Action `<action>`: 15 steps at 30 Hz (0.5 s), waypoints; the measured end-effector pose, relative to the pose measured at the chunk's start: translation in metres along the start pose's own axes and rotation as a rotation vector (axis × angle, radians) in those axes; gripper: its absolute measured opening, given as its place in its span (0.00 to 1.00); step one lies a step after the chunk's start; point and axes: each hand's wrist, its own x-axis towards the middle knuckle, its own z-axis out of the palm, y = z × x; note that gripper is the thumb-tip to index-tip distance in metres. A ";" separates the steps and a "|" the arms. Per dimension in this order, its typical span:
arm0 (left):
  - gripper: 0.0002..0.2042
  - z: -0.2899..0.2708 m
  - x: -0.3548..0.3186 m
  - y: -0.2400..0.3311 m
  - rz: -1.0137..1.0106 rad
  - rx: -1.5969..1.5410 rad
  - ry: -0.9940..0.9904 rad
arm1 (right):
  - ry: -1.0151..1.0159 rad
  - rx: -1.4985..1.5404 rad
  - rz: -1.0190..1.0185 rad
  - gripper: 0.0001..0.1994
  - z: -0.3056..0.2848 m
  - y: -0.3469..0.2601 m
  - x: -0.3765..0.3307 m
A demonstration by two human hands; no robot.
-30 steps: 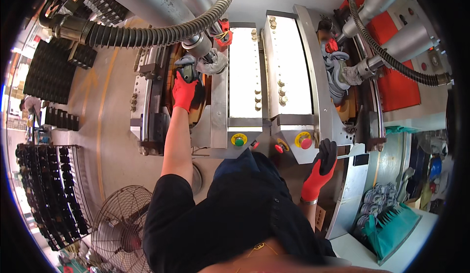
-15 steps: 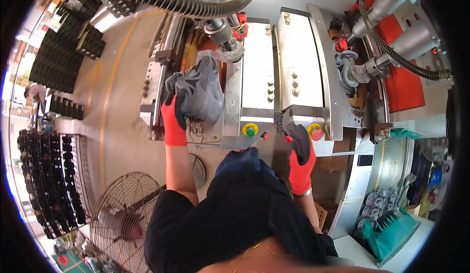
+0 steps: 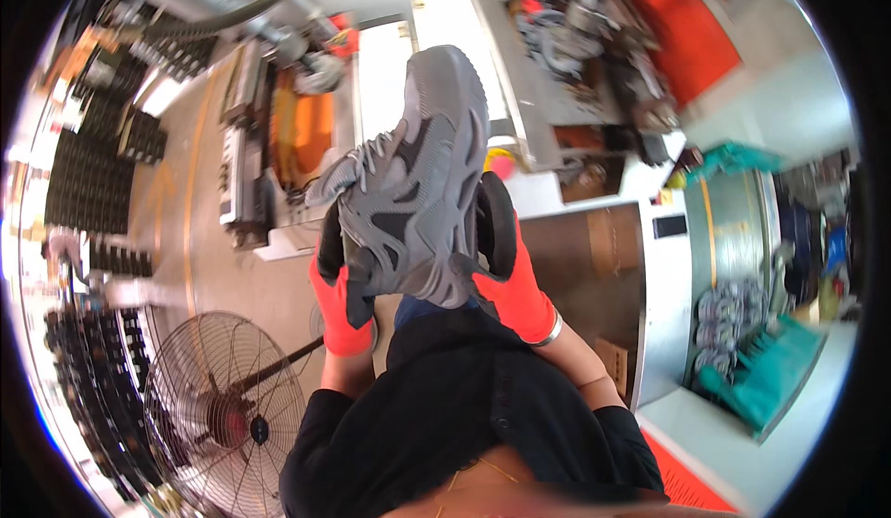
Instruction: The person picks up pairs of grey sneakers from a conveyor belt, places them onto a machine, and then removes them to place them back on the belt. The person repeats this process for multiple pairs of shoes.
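A grey lace-up sneaker (image 3: 419, 184) is held up in front of my body, its toe pointing away and its side turned toward me. My left hand (image 3: 343, 286), in a red glove with dark palm and fingers, grips the heel end at the collar side. On the sole side, my right hand (image 3: 509, 272), gloved the same way, is closed round the heel. The fingers behind the shoe are partly hidden. Beyond it stands the pressing machine, its left bay (image 3: 311, 123) showing an orange inner face. Another grey shoe (image 3: 557, 45) sits blurred in the right bay.
A caged floor fan (image 3: 227, 397) stands close by at lower left. Racks of dark items (image 3: 102, 379) line the left side. To the right, a white bench (image 3: 666, 304) carries a dark phone (image 3: 670, 227), near several grey shoes (image 3: 729, 323) and a green bag (image 3: 766, 374).
The sneaker has come out of the machine's left bay toward me. My right hand has left the buttons and taken hold of it. The view has turned to the right.
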 end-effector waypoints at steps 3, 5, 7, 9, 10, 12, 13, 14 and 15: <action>0.40 0.046 -0.035 -0.036 0.093 -0.102 -0.195 | 0.270 -0.231 -0.114 0.48 -0.044 -0.020 -0.052; 0.42 0.088 -0.060 -0.033 0.055 -0.058 -0.285 | 0.345 -0.259 -0.099 0.47 -0.075 -0.030 -0.091; 0.43 0.130 -0.082 -0.039 0.035 -0.053 -0.382 | 0.456 -0.257 -0.103 0.47 -0.107 -0.041 -0.130; 0.47 0.163 -0.104 -0.053 0.044 -0.023 -0.487 | 0.574 -0.231 -0.122 0.46 -0.136 -0.051 -0.166; 0.49 0.173 -0.113 -0.066 0.062 -0.043 -0.545 | 0.633 -0.201 -0.132 0.46 -0.148 -0.056 -0.182; 0.51 0.195 -0.130 -0.091 0.097 -0.082 -0.655 | 0.743 -0.140 -0.154 0.46 -0.173 -0.062 -0.211; 0.51 0.214 -0.138 -0.087 0.075 -0.051 -0.706 | 0.801 -0.088 -0.191 0.46 -0.184 -0.062 -0.223; 0.50 0.233 -0.147 -0.084 0.056 -0.019 -0.757 | 0.856 -0.037 -0.229 0.46 -0.197 -0.057 -0.233; 0.46 0.257 -0.156 -0.064 0.019 -0.043 -0.838 | 0.906 0.016 -0.270 0.45 -0.209 -0.051 -0.244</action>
